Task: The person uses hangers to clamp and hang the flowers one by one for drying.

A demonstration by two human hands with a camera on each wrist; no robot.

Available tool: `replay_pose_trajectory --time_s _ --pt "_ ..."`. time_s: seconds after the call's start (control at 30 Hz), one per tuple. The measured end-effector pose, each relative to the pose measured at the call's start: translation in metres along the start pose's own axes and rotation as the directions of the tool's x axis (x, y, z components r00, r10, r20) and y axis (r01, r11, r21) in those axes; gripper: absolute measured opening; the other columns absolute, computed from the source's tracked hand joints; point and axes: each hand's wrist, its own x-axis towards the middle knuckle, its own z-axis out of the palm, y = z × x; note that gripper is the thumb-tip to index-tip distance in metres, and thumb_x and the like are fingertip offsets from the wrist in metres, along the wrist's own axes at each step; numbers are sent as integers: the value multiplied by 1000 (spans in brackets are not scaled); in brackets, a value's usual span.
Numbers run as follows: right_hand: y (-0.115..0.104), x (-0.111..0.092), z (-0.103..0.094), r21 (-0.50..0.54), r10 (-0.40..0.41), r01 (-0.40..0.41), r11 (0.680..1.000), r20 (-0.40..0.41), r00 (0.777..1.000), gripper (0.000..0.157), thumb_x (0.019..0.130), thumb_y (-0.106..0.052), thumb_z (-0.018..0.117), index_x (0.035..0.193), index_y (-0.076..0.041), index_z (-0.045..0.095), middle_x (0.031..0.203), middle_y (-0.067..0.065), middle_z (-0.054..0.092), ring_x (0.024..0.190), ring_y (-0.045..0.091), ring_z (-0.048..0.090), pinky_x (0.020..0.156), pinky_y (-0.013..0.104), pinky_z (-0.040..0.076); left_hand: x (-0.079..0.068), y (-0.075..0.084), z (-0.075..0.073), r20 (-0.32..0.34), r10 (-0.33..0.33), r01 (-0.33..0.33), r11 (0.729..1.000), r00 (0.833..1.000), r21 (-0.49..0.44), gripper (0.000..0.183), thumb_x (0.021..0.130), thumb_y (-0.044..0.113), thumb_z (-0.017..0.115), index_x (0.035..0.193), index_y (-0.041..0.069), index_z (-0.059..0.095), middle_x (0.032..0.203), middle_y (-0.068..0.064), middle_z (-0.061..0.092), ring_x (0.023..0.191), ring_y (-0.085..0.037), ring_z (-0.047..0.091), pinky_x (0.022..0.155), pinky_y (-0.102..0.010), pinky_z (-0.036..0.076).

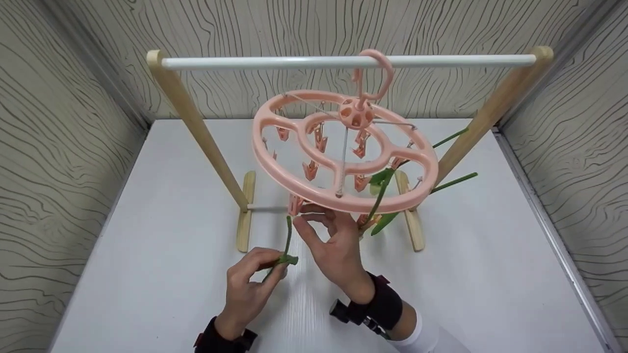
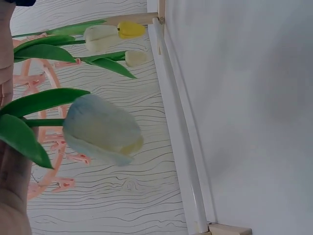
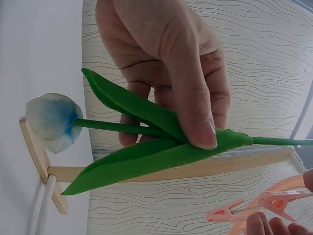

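My left hand (image 1: 250,284) pinches a pale blue-and-white artificial tulip (image 3: 54,122) at the base of its green leaves (image 3: 132,164). In the head view its stem (image 1: 288,235) points up, its end just under a pink clip (image 1: 294,205) on the near left side of the hanger's ring. The bloom (image 2: 100,129) hangs downward, hidden below that hand in the head view. My right hand (image 1: 336,250) reaches in from the right, thumb and bent fingers at the clip with a gap between them.
A pink round clip hanger (image 1: 262,142) tilts from a white rail (image 1: 274,63) on a wooden stand (image 1: 196,127). Several pink clips dangle from it. White (image 2: 100,38), yellow (image 2: 131,29) and cream tulips (image 2: 136,58) hang at its right side. White tabletop (image 1: 162,235) lies below.
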Motion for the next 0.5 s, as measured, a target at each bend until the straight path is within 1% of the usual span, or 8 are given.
replay_pose_trajectory --time_s 0.13,0.27,0.33,0.4,0.5 --pt "3 12 7 16 -13 13 1000 -26 1000 47 87 7 68 130 5 48 112 14 60 95 31 65 81 44 56 -2 -5 -3 -15 -17 17 999 1000 43 39 68 -18 79 97 6 69 91 -2 68 78 -15 68 65 -23 57" --pt "4 21 11 14 -41 42 999 -50 998 48 86 9 69 129 6 48 113 15 58 93 27 65 77 42 57 -3 -8 -5 -23 -31 33 998 999 60 38 68 -18 79 96 6 69 90 -2 68 77 -15 68 65 -23 57" --pt "5 23 12 20 -40 42 999 -65 997 47 85 10 69 127 6 49 116 16 56 93 26 64 76 41 58 -3 -8 -6 -28 -33 35 997 999 62 38 69 -18 79 97 6 69 91 -1 68 78 -15 68 65 -23 57" --pt "4 24 13 28 -30 33 999 -84 996 44 85 10 69 125 7 51 115 16 57 92 25 64 75 39 58 -2 -8 -7 -28 -32 33 998 999 57 37 71 -16 78 97 8 69 91 -1 68 78 -15 68 65 -24 58" --pt "2 23 12 56 -9 14 998 -102 995 39 86 9 68 122 6 53 106 16 61 85 28 65 72 37 58 -2 -8 -8 -24 -35 37 998 999 48 34 75 -12 77 99 10 69 93 2 68 79 -14 68 66 -24 58"
